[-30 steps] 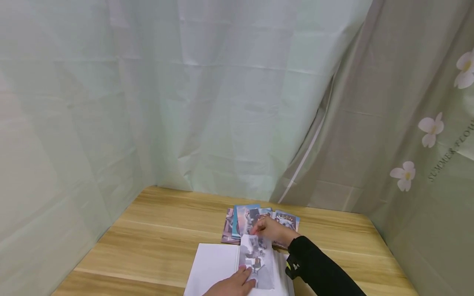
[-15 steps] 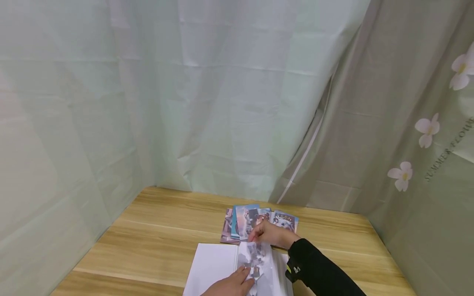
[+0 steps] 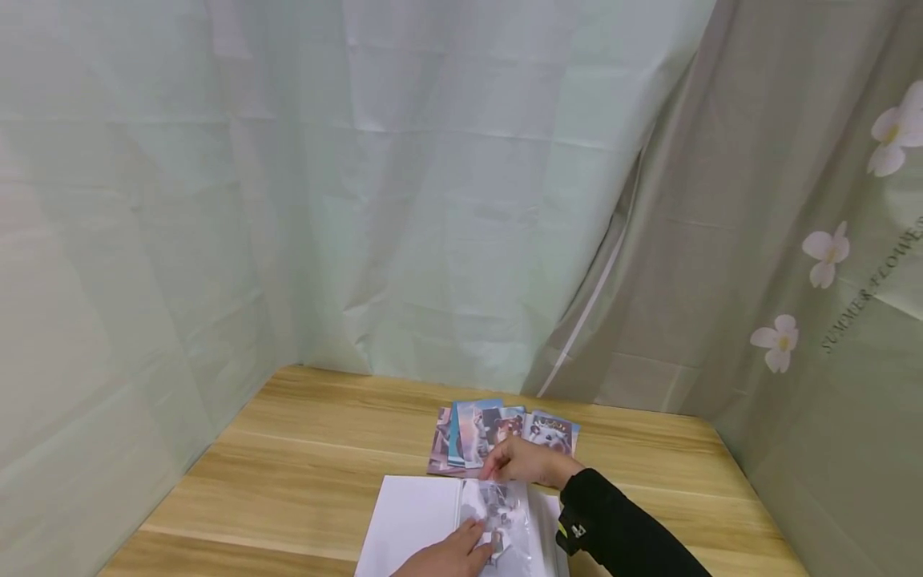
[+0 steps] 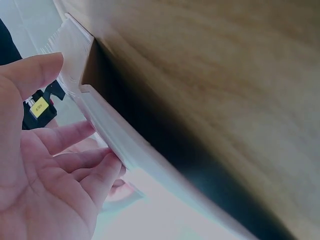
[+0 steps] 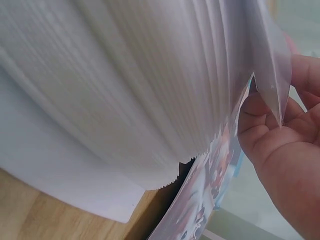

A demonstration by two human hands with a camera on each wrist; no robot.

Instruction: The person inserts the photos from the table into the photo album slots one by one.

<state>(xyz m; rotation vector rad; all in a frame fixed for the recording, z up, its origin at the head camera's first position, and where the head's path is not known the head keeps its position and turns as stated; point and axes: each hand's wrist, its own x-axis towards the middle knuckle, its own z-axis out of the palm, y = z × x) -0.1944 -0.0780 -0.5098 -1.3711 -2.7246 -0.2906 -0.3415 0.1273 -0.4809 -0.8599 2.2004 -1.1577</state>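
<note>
One open white album (image 3: 411, 509) is laid on the counter (image 3: 288, 473), with overlapping printed cards (image 3: 551, 433) spread just beyond it, toward the counter's far edge. A clear sleeve page (image 3: 523, 525) is pressed by the left hand (image 3: 449, 553), its fingers extended, and the page's top edge is pinched by the right hand (image 3: 530, 462); whether the greyish picture (image 3: 499, 505) there is fully inside cannot be told through the glare

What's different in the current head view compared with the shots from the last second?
The picture sheet slid toward the person: its top edge stuck out past the open album and now sits about level with the album's far edge. The right hand moved slightly the same way, keeping its pinch. Unchanged: the left hand rests on the sheet, and the loose pictures lie beyond.
</note>
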